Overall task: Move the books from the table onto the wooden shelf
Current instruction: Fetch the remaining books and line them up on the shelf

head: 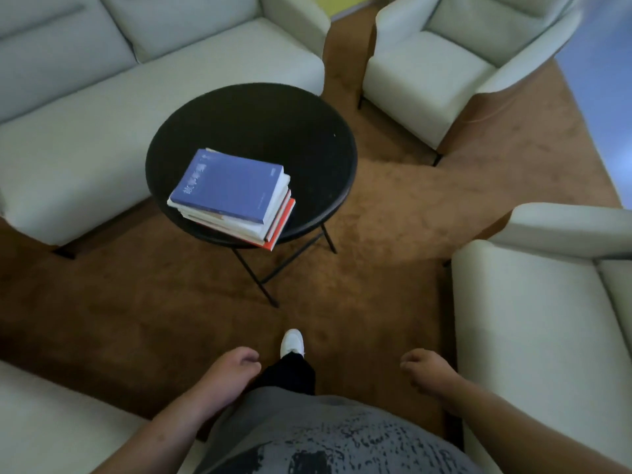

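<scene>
Evidently the approach is the step in hand: the left hand (236, 366) and right hand (427, 369) hang with loosely curled fingers, holding nothing. The books (232, 193) lie stacked, a blue one on top, on the round black table (273, 131), well ahead of both hands and somewhat nearer the left. Next, probably, both hands must reach forward and clasp the stack's sides. The wooden shelf is out of view.

blue top book (229, 184) | black table (290, 131) | brown carpet (393, 217) | pale sofas (85, 107)
</scene>
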The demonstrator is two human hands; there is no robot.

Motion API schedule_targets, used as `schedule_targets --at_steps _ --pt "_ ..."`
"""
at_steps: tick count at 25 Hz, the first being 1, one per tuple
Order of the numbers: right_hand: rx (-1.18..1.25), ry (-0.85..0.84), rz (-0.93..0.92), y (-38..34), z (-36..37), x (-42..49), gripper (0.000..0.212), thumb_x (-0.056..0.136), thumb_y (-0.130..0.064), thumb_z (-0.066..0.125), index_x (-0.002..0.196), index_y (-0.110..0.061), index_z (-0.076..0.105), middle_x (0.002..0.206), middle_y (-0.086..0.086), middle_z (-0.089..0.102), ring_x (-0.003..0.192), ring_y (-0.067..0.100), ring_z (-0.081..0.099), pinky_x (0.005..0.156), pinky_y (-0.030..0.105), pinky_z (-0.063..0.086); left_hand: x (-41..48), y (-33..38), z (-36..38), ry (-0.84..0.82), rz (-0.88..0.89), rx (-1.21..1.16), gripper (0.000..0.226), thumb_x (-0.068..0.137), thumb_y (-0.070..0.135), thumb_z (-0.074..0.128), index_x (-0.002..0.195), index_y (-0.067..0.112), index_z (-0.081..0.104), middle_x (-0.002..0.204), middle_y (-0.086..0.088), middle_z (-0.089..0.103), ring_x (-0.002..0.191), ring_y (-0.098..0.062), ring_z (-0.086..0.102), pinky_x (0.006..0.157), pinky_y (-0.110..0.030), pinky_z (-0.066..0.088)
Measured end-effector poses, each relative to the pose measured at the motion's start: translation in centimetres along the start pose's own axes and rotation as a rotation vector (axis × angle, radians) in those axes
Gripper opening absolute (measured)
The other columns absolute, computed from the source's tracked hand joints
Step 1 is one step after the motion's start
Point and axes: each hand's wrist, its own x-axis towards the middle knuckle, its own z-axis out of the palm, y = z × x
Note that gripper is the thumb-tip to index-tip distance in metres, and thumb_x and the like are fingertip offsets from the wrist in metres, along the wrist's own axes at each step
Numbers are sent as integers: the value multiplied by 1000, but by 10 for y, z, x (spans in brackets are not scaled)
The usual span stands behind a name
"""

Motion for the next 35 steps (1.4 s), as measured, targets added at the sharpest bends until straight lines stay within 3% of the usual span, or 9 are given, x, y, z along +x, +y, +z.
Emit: schedule_targets --at_steps 4,9,15,20,23,25,28,31,35 --pt "-30 -31 -20 -84 -2 21 8 100 -15 59 104 -18 65 99 5 68 87 19 66 79 33 57 36 30 -59 0 4 -36 35 100 27 57 134 18 60 116 4 63 110 -14 60 97 -32 50" --pt "-114 -64 -116 -175 -18 41 22 95 -13 62 108 2 69 100 13 70 91 28 67 92 49 56 65 59 -110 90 7 -157 26 100 26 57 124 19 65 114 -1 68 111 -20 63 99 -37 51" --pt "-82 -76 -377 -290 -45 43 8 98 -18 62 94 -23 66 98 -2 66 88 11 64 69 20 50 79 78 -139 55 -48 -512 42 104 45 42 132 18 57 118 0 64 112 -19 61 104 -40 49" --pt "-89 -42 -551 -386 -63 72 10 101 -29 59 104 -24 67 104 -4 68 106 21 65 99 43 54 91 114 -148 128 -55 -722 55 100 52 46 144 18 42 136 -4 54 125 -26 56 106 -43 49" --pt "-206 -38 -560 -440 -64 95 31 98 -36 62 123 -19 69 107 -8 68 104 14 65 96 39 56 110 136 -151 215 -85 -941 72 99 45 55 157 12 26 156 -10 42 137 -32 47 103 -43 46" --pt "-287 -65 -572 -467 -59 105 42 97 -40 63 134 -19 64 121 -4 68 113 17 64 100 42 56 121 151 -150 292 -55 -1086 61 100 37 56 152 18 32 150 -3 47 139 -28 45 102 -43 41" --pt "-475 -214 -617 -500 -44 119 61 101 -49 53 153 -19 45 154 3 51 140 24 49 112 43 43 135 170 -151 525 45 -1155 32 103 28 52 129 39 37 127 15 56 126 -15 55 102 -39 46" --pt "-439 -474 -489 -523 -23 135 70 104 -54 40 163 -22 21 165 4 34 147 27 40 116 45 36 148 178 -146 673 73 -1224 26 104 34 49 122 49 39 130 12 58 123 -15 59 106 -45 48" --pt "-271 -689 -296 -519 0 152 58 103 -54 43 148 -17 46 136 11 65 118 31 67 99 47 53 159 174 -135 705 72 -1418 47 85 67 58 129 56 44 134 9 63 120 -21 66 102 -57 51"
